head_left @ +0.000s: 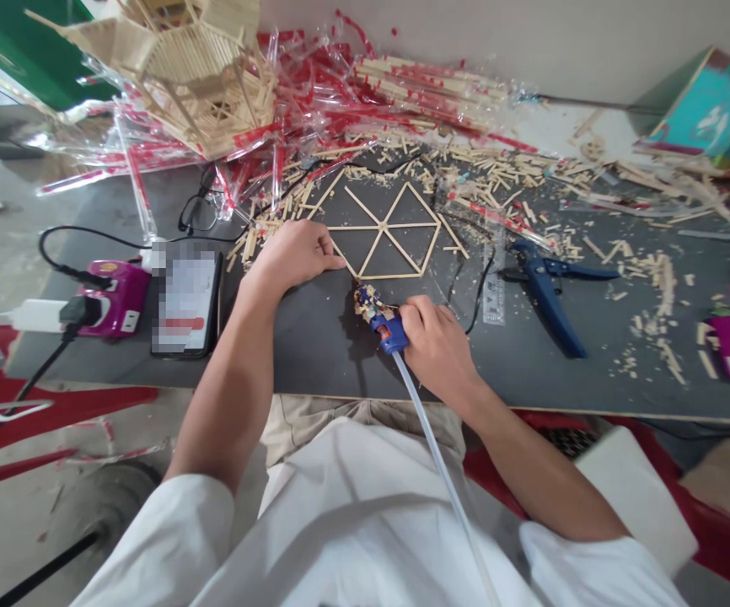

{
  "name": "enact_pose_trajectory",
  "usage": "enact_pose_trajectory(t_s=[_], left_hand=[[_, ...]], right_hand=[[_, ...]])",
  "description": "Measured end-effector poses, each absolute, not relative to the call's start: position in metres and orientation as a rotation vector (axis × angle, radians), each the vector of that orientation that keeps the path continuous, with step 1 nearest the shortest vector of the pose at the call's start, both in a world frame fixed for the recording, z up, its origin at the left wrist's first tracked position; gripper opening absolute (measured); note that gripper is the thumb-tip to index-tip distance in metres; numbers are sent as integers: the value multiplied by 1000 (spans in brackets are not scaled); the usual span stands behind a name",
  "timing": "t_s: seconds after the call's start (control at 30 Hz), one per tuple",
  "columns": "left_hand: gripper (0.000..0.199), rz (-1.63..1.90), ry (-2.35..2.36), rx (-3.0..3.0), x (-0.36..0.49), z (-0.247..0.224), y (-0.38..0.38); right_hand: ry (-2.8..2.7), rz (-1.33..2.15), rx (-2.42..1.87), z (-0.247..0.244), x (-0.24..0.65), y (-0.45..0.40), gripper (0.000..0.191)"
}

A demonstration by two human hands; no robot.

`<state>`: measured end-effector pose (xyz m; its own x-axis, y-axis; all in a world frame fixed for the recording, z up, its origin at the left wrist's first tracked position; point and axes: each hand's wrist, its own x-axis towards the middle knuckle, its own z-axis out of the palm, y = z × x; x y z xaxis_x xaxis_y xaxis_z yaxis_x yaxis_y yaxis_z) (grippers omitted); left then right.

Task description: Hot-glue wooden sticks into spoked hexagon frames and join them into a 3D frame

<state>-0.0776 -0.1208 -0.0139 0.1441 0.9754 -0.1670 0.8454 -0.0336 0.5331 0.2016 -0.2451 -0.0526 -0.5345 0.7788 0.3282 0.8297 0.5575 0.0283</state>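
A flat hexagonal frame of thin wooden sticks [403, 226] lies on the dark tabletop, with spokes meeting at its middle. My left hand [298, 257] is closed at the frame's left side, its fingertips pinching a short wooden stick [347, 263] that runs to the lower left corner. My right hand [437, 341] grips a blue hot glue gun [391, 330]. Its nozzle, crusted with glue and wood bits, points at that same corner, and a long clear glue stick [432, 430] trails from its back end. Whether the nozzle touches the wood I cannot tell.
Blue cutters [548, 295] and a clear ruler [495, 287] lie on the right. On the left are a phone [186, 303] and a purple power socket [121, 295] with cables. Stick scraps, red plastic wrappers [314, 93] and a wooden stick model [194, 76] fill the back.
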Motion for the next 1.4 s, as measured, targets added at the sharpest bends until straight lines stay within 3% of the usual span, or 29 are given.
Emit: enact_pose_trajectory(t_s=[0.87,1.13,1.3,1.4], left_hand=[[26,331,1739,1903,-78,-13,-121],[27,302,1750,1934,-78,-12,-122],[31,270,1764,1957,-78,-5,-125],[31,284,1769,1945,-77,-1,-126]], right_hand=[[-2513,-304,-1343,-50,202,-250,20],[-2457,-68,-1431,-51,214,-254,16],[-2263,-7,-1461,-47,237,-246,31],[-2130,-19,-1376,-42,253,-227,27]])
